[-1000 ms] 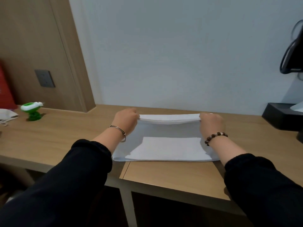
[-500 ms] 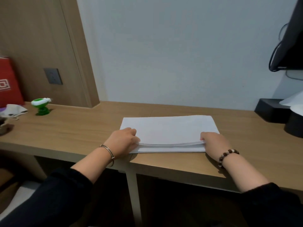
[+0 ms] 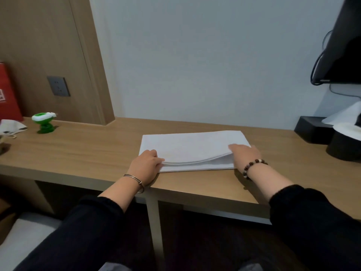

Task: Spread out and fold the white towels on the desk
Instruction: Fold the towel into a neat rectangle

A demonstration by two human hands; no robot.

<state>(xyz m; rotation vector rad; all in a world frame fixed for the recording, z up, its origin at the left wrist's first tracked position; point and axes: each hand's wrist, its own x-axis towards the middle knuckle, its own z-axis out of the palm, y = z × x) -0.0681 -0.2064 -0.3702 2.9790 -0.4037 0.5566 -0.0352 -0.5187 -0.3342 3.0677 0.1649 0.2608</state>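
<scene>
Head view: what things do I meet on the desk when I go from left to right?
White mask → green toy → left hand → white towel → right hand → black box → round black container.

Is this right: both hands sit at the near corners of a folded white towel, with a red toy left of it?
No: the head view shows a green toy, not red. The left hand and right hand sit at the towel's near corners.
</scene>
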